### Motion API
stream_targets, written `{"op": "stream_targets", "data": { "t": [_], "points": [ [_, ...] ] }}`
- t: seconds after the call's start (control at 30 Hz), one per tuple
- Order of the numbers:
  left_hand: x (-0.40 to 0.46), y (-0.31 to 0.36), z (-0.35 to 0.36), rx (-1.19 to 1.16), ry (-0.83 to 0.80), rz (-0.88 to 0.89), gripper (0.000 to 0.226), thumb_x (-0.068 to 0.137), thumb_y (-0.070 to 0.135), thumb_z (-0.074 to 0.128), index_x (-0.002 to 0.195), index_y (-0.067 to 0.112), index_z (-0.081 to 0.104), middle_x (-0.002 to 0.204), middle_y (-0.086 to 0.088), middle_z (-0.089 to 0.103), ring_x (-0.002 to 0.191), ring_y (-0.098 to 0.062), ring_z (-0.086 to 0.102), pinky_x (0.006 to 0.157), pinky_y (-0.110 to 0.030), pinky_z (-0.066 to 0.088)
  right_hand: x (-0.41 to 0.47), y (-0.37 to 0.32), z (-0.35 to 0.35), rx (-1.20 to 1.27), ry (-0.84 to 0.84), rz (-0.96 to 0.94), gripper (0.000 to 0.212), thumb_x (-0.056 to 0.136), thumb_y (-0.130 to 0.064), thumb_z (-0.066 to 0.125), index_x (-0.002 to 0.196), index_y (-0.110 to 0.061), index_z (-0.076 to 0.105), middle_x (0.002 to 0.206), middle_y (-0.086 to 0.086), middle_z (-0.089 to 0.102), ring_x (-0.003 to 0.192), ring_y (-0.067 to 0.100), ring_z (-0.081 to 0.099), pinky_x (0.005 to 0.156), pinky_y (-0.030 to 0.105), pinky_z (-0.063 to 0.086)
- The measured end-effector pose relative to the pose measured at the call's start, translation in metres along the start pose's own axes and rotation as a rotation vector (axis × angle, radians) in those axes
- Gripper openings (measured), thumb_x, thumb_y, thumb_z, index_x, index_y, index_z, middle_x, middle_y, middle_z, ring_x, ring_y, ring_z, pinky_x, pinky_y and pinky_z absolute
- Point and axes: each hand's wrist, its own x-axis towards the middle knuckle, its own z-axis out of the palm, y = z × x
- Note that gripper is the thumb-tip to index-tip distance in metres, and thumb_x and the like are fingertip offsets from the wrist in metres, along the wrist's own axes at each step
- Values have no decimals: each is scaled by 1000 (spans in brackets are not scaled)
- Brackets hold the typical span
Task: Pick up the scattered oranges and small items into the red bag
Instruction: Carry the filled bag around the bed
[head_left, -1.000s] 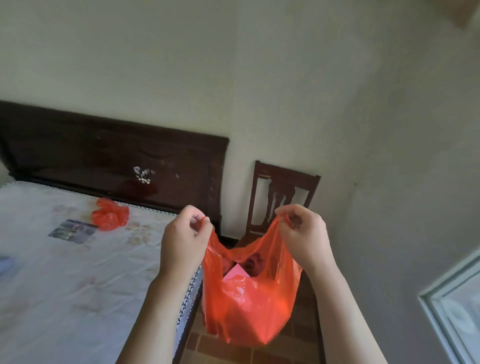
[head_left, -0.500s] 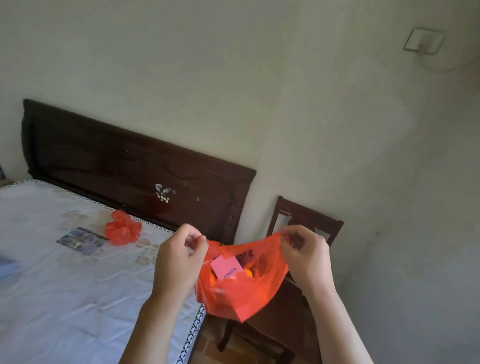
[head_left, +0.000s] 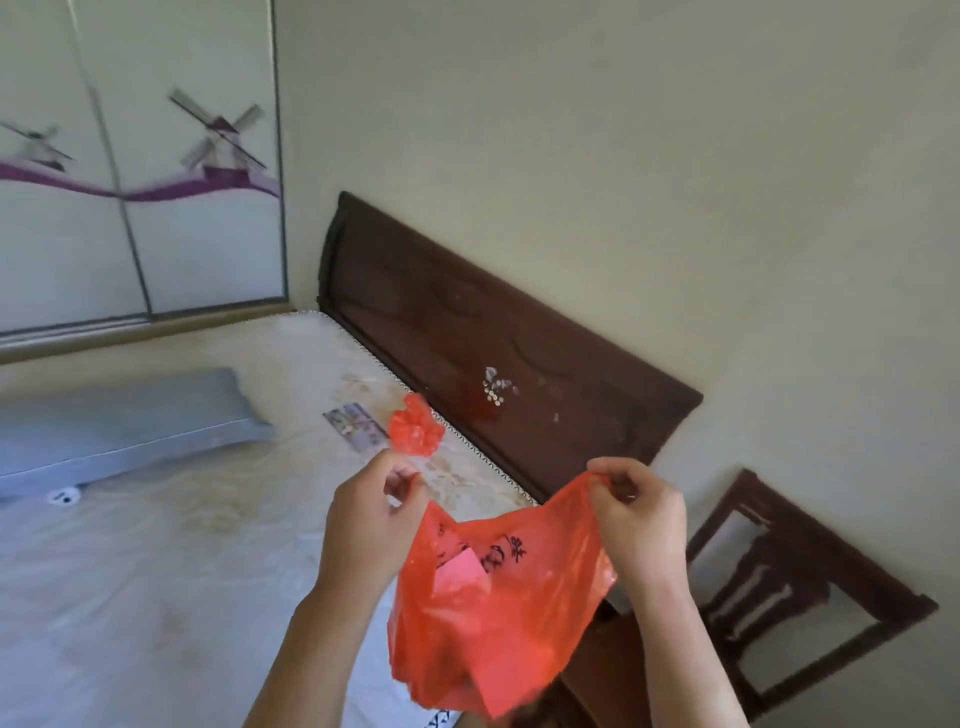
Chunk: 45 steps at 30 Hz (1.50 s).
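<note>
Bed (head_left: 156, 561) with pale patterned mattress fills the lower left; dark wooden headboard (head_left: 498, 374) runs along the wall behind it; sliding wardrobe door (head_left: 140, 171) printed with windmills stands at upper left; dark wooden chair (head_left: 789, 587) sits against the wall at right. Grey-blue pillow (head_left: 119, 421) lies on the mattress at left. Red bag (head_left: 498, 608) hangs in the air between the two hands, over the bed's near edge (a pink card shows through its translucent wall; the rest of its contents cannot be made out). Left hand (head_left: 369, 525) pinches the bag's left handle, its grip narrow, finger against thumb; right hand (head_left: 639, 519) pinches the right handle likewise. Crumpled red plastic (head_left: 415, 434) lies on the mattress near the headboard, just beside a small printed card (head_left: 353, 428).
</note>
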Motion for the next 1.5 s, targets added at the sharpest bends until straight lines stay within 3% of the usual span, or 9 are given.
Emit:
{"op": "stream_targets", "data": {
  "t": [0.23,0.37,0.6,0.83,0.97,1.13,1.27,1.4,1.5],
  "points": [
    [-17,2,-27,115,193,-113,22,90,12,72,76,23,59,75,13,65,72,-8,63,66,-34,53,14,-2,55,198,-300,-80,30,88,1,68,87,-27,79,73,-2,74,54,8,58,51,23,44],
    [-37,5,-29,188,250,-185,19,91,15,70,77,24,61,75,12,67,75,-8,64,69,-35,54,9,5,66,314,-426,-78,30,87,7,67,89,-20,80,72,-6,73,60,0,61,58,10,44],
    [-86,15,-58,293,434,-294,20,90,14,70,75,24,62,75,14,68,76,-6,64,70,-31,53,-9,0,95,450,-602,-101,32,89,5,68,92,-25,79,77,-8,75,68,3,67,63,11,48],
    [-140,35,-130,345,652,-327,20,90,10,69,75,21,63,75,10,67,77,-9,64,69,-26,50,-65,-60,125,525,-829,-195,34,88,6,68,88,-26,78,78,-14,75,74,0,68,70,12,49],
    [-174,43,-184,364,777,-328,21,89,8,68,74,20,62,73,8,66,75,-11,64,67,-23,48,-118,-97,147,545,-953,-254,34,88,5,69,86,-27,79,80,-14,75,78,2,69,77,22,50],
    [-248,34,-260,358,921,-423,21,88,8,67,72,19,61,68,3,64,64,-12,60,58,-17,44,-218,-146,169,577,-1090,-343,32,88,5,70,87,-26,80,81,-17,75,78,0,69,72,8,49],
    [-328,26,-327,381,1013,-488,24,87,6,66,70,22,60,66,4,63,64,-13,60,60,-26,47,-315,-186,177,571,-1210,-422,32,89,4,70,88,-26,80,82,-18,76,80,0,70,73,9,51],
    [-402,23,-391,412,1107,-510,26,86,4,68,70,23,60,66,7,64,64,-11,60,59,-18,44,-412,-233,180,587,-1289,-508,31,88,5,71,87,-25,80,81,-18,75,77,1,69,72,11,50],
    [-452,21,-433,408,1178,-519,23,87,6,69,73,23,63,69,9,67,69,-11,64,63,-22,48,-481,-261,179,602,-1350,-530,31,88,3,72,85,-27,80,80,-13,76,77,2,70,70,11,49]
  ]
}}
